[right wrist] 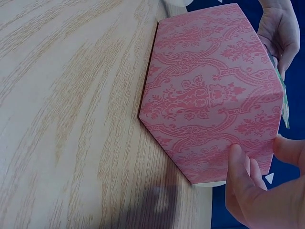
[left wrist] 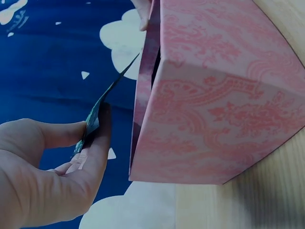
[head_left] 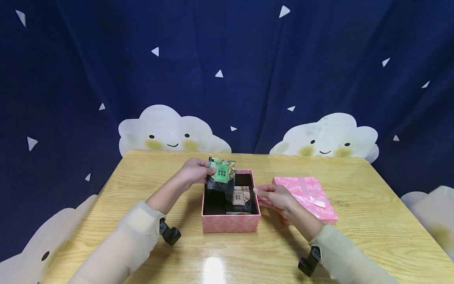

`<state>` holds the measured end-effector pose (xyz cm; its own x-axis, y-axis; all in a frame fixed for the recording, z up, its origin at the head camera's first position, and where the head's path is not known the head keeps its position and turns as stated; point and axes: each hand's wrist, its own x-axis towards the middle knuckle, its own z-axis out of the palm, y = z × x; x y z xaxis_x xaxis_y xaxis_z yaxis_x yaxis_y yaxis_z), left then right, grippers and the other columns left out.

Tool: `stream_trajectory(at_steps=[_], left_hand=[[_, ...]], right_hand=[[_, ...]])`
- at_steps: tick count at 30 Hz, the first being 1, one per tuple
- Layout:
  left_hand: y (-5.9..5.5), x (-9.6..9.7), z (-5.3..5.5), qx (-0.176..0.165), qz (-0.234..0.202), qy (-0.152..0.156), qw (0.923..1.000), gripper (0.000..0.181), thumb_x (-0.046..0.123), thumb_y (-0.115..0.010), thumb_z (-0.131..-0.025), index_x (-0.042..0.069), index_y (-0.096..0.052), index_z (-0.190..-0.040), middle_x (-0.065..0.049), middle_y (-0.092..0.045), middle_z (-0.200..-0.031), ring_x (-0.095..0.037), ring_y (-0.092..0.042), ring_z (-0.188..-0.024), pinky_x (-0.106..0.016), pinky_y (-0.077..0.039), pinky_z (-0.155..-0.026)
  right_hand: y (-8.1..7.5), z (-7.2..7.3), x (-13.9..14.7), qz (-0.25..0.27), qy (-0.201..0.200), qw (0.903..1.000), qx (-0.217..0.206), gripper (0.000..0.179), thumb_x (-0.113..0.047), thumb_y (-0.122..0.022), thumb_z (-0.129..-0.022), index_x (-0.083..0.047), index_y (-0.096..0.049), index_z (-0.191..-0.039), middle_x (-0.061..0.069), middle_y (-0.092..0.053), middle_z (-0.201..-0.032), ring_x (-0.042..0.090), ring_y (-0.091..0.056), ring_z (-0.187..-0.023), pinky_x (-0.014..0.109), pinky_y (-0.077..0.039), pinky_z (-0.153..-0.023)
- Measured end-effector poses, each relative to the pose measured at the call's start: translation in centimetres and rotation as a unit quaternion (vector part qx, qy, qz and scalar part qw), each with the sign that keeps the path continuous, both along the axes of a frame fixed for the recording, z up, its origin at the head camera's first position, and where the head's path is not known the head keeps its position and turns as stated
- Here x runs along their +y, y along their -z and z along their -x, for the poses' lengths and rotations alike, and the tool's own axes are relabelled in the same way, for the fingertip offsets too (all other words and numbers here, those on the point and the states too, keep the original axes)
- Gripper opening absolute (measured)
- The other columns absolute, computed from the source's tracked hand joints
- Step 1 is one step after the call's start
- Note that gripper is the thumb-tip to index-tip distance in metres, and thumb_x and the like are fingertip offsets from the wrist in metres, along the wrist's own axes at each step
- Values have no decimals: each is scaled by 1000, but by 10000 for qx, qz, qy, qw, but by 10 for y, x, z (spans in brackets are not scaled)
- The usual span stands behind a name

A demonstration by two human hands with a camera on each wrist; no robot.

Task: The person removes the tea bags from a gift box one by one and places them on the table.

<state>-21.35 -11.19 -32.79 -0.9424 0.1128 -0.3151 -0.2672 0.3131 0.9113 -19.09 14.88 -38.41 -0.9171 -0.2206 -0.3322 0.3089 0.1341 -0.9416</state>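
Note:
My left hand (head_left: pixel 194 171) pinches a dark tea sachet with a green label (head_left: pixel 222 173) between thumb and fingers, above the open pink gift box (head_left: pixel 230 224). In the left wrist view the sachet (left wrist: pixel 96 110) is seen nearly edge-on, close to the box rim. On the box's right side my right hand (head_left: pixel 278 197) holds the wall, thumb at the rim and fingers along the outside, as the right wrist view shows at the patterned box (right wrist: pixel 200 90). Inside the black-lined box, another sachet with a beige label (head_left: pixel 242 197) lies toward the right, partly overlapped by the held one.
The pink box lid (head_left: pixel 317 205) with a ribbon bow lies on the wooden table (head_left: pixel 361 228), right of the box and behind my right forearm. A dark blue curtain (head_left: pixel 248 98) with white clouds and triangles hangs behind the table's back edge.

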Motion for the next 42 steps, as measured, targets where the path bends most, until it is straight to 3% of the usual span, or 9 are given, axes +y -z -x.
stream_trajectory(at_steps=[4,8,13,17,20,24,26,33,42], left_hand=[[-4,-6,1,-35,-75,-91,9999,11,9,-59,-94,-1,-56,-90,-2,-53,-88,-8,-58,-74,-27,-57,-79],[-8,-12,1,-68,-40,-163,9998,30,11,-56,-95,-8,-54,-119,-6,-57,-102,-10,-61,-84,-36,-53,-97],[-9,-19,4,-119,-109,-185,9997,40,14,-53,-97,-8,-47,-130,-15,-54,-124,-17,-61,-103,-39,-47,-106],[-10,-23,6,-70,-251,-255,9993,43,14,-52,-98,-10,-44,-133,-15,-54,-122,-14,-63,-95,-36,-50,-102],[-11,-28,9,-26,-403,-357,9985,35,13,-51,-98,-9,-50,-124,-8,-56,-107,-7,-61,-81,-30,-55,-92],[-12,-34,14,-46,-679,-505,9964,30,12,-50,-98,-8,-50,-120,-3,-55,-97,-4,-61,-73,-21,-57,-79],[-12,-35,17,-59,-817,-530,9952,32,11,-50,-99,-10,-48,-123,-3,-55,-98,-4,-61,-74,-20,-56,-78],[-12,-43,24,-140,-1123,-549,9921,48,11,-46,-100,-9,-35,-142,-8,-55,-115,-7,-60,-90,-28,-51,-100],[-8,-55,34,-264,-1413,-781,9865,48,10,-45,-101,-5,-33,-145,-4,-56,-110,-4,-59,-84,-15,-55,-77]], right_hand=[[-1,0,-1,55,28,10000,-38,41,-9,-60,-93,19,-50,-122,4,-69,-91,8,-68,-81,25,-59,-81],[-1,1,-1,93,39,9999,-45,41,-9,-60,-94,19,-49,-122,4,-69,-90,9,-68,-80,24,-59,-79],[-1,-1,0,135,-34,9999,8,38,-7,-58,-94,18,-50,-121,0,-70,-86,7,-68,-79,26,-59,-81],[0,-1,1,123,8,9999,-14,38,-7,-59,-94,17,-51,-121,-1,-69,-86,7,-67,-78,25,-59,-80],[0,-1,0,51,73,9999,-56,40,-9,-60,-93,17,-51,-122,1,-68,-90,8,-68,-80,25,-59,-81],[-1,-2,-2,-78,151,9998,-85,41,-11,-61,-94,15,-51,-123,4,-68,-93,8,-68,-82,26,-59,-82],[-2,-3,-3,-118,166,9998,-82,41,-12,-61,-94,15,-51,-123,5,-68,-93,8,-67,-82,27,-59,-83],[-1,-3,-2,-129,194,9997,-119,39,-12,-61,-94,14,-52,-122,4,-68,-92,8,-67,-81,27,-58,-84],[-1,-2,-2,-62,142,9999,-57,39,-12,-61,-93,14,-52,-121,3,-65,-92,7,-66,-81,25,-58,-82]])
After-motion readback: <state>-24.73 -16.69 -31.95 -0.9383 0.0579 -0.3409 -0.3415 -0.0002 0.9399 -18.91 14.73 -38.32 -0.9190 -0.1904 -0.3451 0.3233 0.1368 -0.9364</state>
